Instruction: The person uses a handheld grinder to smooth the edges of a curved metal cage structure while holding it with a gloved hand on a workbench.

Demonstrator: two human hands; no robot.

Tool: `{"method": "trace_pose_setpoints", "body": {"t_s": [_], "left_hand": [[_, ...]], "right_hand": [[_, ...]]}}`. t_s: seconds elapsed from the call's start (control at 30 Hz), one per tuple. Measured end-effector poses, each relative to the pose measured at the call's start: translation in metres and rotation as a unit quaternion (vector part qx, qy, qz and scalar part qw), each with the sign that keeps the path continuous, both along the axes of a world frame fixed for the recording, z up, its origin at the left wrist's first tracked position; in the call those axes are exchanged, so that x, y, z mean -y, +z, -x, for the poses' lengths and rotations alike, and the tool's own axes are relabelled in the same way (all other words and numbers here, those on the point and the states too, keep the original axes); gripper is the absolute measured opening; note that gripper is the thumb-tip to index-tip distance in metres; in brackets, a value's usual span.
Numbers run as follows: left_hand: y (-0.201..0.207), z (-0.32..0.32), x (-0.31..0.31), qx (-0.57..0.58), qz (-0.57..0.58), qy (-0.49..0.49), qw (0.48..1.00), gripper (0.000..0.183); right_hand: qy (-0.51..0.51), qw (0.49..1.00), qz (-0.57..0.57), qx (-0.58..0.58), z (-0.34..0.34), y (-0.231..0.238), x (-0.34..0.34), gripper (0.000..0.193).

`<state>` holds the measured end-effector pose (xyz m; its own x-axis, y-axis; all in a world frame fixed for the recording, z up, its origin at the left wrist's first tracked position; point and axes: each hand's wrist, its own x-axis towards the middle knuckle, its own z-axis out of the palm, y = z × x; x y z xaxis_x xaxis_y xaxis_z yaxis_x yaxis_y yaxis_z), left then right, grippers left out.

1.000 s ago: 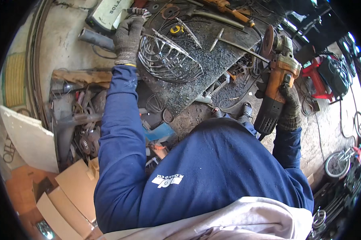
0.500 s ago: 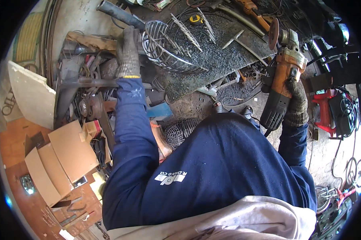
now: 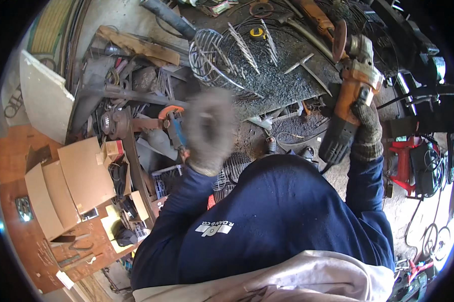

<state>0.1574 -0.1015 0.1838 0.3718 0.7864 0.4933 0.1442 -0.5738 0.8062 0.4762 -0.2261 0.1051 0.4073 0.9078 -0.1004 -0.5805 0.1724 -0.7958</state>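
Note:
My right hand (image 3: 369, 131), in a grey knit glove, is wrapped round the body of an orange and black angle grinder (image 3: 354, 93). The grinder's disc (image 3: 339, 41) points up and away from me. My gloved left hand (image 3: 209, 131) is smeared by motion in front of my left thigh, and its fingers cannot be made out. Just beyond it, a curved cage of metal bars (image 3: 205, 53) lies against the worktop (image 3: 247, 108), beside a thick metal pipe (image 3: 169, 17). Spiral metal rods (image 3: 243, 48) and a T-shaped metal piece (image 3: 301, 64) rest there among dark filings.
A yellow and black tape measure (image 3: 257, 33) lies behind the rods. On the left, scrap metal surrounds a steel bar (image 3: 129, 94), with an orange and blue tool (image 3: 175, 126) nearby. An open cardboard box (image 3: 86, 168) sits lower left. A red and black machine (image 3: 405, 166) stands at right.
My left hand has left the pipe beside the metal cage and swung back toward me. The right hand keeps its hold on the grinder. The view has shifted slightly.

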Motion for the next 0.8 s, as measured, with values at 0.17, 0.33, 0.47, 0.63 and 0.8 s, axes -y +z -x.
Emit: {"method": "trace_pose_setpoints", "body": {"t_s": [0.17, 0.33, 0.47, 0.63, 0.8], "left_hand": [[0.006, -0.056, 0.026, -0.147, 0.176, -0.198, 0.953, 0.099], [0.034, -0.011, 0.018, -0.166, 0.238, -0.110, 0.951, 0.084], [0.045, 0.036, 0.027, -0.045, 0.352, -0.065, 0.933, 0.075], [0.046, 0.110, -0.015, -0.129, 0.246, 0.018, 0.960, 0.065], [0.028, 0.156, -0.095, -0.279, 0.144, 0.123, 0.941, 0.069]], "right_hand": [[0.049, 0.994, -0.089, 0.032, 0.057, 0.046, -0.054, 0.055], [0.107, 0.978, -0.181, -0.009, 0.145, 0.095, -0.087, 0.058], [0.104, 0.935, -0.321, 0.108, 0.193, 0.107, -0.117, 0.079], [-0.057, 0.873, -0.158, 0.459, 0.171, 0.054, -0.112, 0.089], [-0.102, 0.872, -0.063, 0.475, 0.177, 0.009, -0.111, 0.088]]}}
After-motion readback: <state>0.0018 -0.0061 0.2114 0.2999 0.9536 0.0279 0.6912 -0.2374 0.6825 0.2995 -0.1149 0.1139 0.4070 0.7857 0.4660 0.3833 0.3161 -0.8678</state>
